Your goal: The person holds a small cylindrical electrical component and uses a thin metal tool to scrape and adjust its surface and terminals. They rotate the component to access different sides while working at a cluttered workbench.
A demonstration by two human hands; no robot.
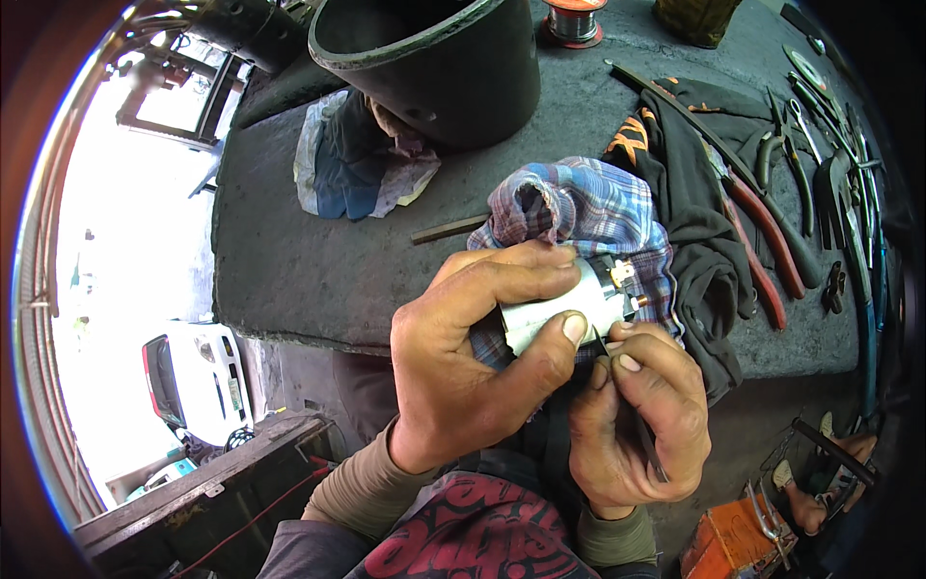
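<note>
My left hand (458, 357) grips a white cylindrical part (535, 326) with metal terminals (622, 280) at its right end, fingers over its top and thumb on its front. Just below it, my right hand (646, 415) is closed, pinching a thin dark metal tool (652, 454) whose tip meets the part's lower right side; the exact contact is too small to tell. A plaid cloth (588, 203) lies bunched under and behind the part, at the front of the dark worktable (270, 270). A short flat bar (441, 229) lies left of the cloth.
A black bucket (453, 87), rags (342, 174), a wire spool (572, 19) and a container (694, 14) sit at the back. A dark garment (699, 232), red-handled tool (772, 270) and several tools (834, 183) lie right. Below are an orange box (723, 531) and another person's legs (839, 454).
</note>
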